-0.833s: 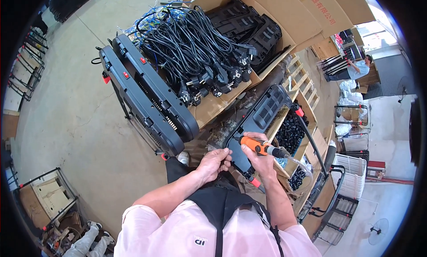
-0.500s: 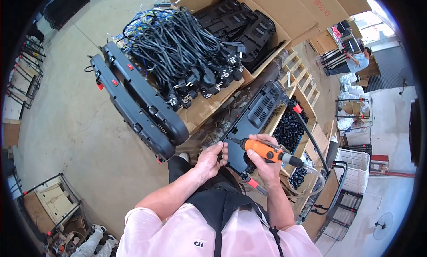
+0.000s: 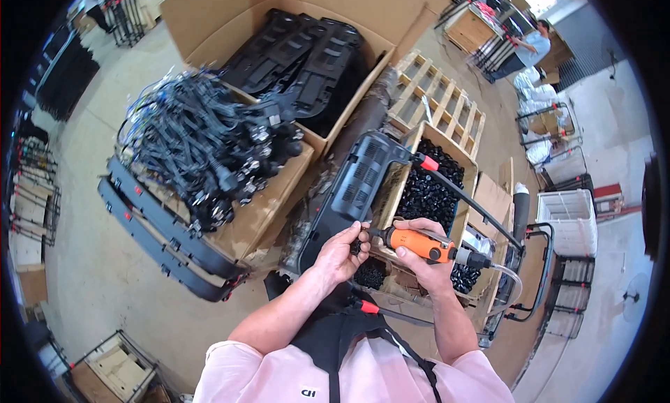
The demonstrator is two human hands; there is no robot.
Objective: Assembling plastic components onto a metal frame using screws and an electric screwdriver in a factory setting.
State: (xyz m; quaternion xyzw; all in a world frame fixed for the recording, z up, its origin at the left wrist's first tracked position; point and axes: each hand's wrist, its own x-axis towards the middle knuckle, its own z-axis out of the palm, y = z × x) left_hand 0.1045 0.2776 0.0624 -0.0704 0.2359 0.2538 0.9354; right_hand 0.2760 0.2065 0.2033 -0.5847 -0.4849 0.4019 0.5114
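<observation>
My right hand is wrapped round an orange power screwdriver with a clear hose at its back end. The tool lies nearly level, its dark tip pointing left. Against that tip, my left hand pinches with thumb and forefinger. Small dark pieces that look like screws show in its curled fingers. Just beyond both hands lies a long black plastic housing with a vented raised part. Black tubes with red joints run from its ends toward the right.
A wooden bin holds small black parts on the right, with a pallet beyond. Bundled black power cords lie on cardboard at the left, next to two long black housings. A large carton holds black panels. Another person stands far right.
My view has shifted. Both hands and the screwdriver have come away from the housing's surface; the driver tip now meets my left fingertips.
</observation>
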